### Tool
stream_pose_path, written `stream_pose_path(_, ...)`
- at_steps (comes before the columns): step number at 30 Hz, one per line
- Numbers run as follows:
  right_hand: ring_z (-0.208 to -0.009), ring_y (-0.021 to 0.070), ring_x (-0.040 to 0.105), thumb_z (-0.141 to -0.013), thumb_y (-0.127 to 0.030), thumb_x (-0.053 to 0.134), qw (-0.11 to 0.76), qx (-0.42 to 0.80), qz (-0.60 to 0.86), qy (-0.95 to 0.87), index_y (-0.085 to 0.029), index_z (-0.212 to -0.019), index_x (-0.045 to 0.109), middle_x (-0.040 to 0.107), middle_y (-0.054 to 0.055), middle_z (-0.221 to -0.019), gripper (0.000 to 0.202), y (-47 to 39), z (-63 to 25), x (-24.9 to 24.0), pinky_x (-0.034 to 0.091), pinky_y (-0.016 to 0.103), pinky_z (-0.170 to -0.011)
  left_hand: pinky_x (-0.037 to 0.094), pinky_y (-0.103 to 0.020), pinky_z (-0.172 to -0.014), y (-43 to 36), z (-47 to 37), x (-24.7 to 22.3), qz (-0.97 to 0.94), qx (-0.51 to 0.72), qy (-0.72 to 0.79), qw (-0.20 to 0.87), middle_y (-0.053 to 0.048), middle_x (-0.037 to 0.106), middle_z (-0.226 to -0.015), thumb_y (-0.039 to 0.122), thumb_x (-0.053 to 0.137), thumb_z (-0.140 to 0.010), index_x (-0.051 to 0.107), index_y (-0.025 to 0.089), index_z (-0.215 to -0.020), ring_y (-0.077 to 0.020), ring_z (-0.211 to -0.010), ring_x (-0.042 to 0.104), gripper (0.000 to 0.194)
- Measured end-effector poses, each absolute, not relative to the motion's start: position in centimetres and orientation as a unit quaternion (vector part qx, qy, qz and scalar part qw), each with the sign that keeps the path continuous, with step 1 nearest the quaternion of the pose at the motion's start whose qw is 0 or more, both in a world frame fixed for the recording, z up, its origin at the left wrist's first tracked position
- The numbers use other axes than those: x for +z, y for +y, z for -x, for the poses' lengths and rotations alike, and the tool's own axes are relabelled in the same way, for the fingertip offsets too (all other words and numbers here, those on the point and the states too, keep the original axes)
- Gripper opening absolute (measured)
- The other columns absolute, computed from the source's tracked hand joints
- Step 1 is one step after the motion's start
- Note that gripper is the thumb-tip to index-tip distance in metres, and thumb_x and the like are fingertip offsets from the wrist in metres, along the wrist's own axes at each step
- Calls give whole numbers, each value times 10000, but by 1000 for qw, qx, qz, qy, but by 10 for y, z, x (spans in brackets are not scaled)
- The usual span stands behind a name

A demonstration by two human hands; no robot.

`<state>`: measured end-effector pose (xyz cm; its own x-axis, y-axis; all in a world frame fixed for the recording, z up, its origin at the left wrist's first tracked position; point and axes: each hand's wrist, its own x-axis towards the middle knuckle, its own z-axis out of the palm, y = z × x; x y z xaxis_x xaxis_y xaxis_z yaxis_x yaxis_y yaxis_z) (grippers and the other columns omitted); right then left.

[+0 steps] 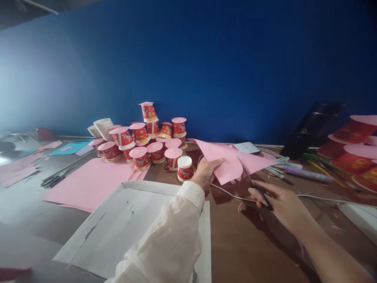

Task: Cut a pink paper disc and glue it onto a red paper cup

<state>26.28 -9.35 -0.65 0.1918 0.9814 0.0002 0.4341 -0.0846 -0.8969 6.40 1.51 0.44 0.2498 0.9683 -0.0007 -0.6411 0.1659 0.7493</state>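
Note:
My left hand (pixel 205 171) grips a sheet of pink paper (pixel 226 157), thumb on top, and holds it up over the table. A curved cut runs into the sheet from its lower edge. My right hand (pixel 279 202) is closed round the dark handles of a pair of scissors (pixel 258 189), whose blades reach into that cut. Just left of my left hand stands a red paper cup (pixel 185 169) with its pale end up. Behind it, several red paper cups (pixel 141 158) are stacked, most topped with pink paper discs.
An upturned white box lid (pixel 118 224) lies in front, beside pink sheets (pixel 91 182) and a second pair of scissors (pixel 55 177). A white cable (pixel 232 195) crosses the table. Markers (pixel 309 174), a black bottle (pixel 309 129) and more red cups (pixel 353 157) stand right.

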Motion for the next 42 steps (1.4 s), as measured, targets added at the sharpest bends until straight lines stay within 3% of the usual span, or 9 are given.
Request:
stream_pose_path(8,-647,219,694,-772,-646,774,399,340,655,-544,-183,-1239,801,770,54,-720,658,-93,-263,-7,542,312,-629,537,-434,-989,16,-63,3,-334,557,253,717,-123,775,-1010,234,918,-602,707,129,-1075,-289,-992,733,528)
stream_pose_path(23,-585,229,667,-759,-577,794,382,359,661,-536,-181,-1266,793,717,29,-597,643,-95,-256,0,543,323,-535,515,-370,-852,25,-65,-6,-351,584,300,668,-69,741,-897,323,938,-584,705,145,-946,-213,-809,677,466)
stream_pose_path(29,-514,186,612,-746,-554,818,415,401,651,-493,-182,-1243,799,688,14,-583,621,-98,-250,3,506,296,-477,522,-399,-896,23,-67,-5,-347,577,291,680,-69,745,-885,265,947,-556,709,145,-1017,-240,-852,700,532)
stream_pose_path(36,-502,167,592,-756,-583,809,415,405,654,-487,-191,-1184,804,670,-4,-599,581,-98,-249,4,502,298,-476,524,-416,-942,15,-64,-4,-372,555,317,673,-96,762,-998,269,911,-636,714,155,-1077,-246,-900,700,496)
stream_pose_path(42,-513,174,588,-765,-620,798,395,423,655,-485,-171,-1215,768,676,-2,-615,636,-95,-255,-3,502,317,-493,510,-444,-959,13,-62,-1,-371,546,313,682,-90,750,-949,258,912,-627,713,166,-1062,-262,-901,698,487)
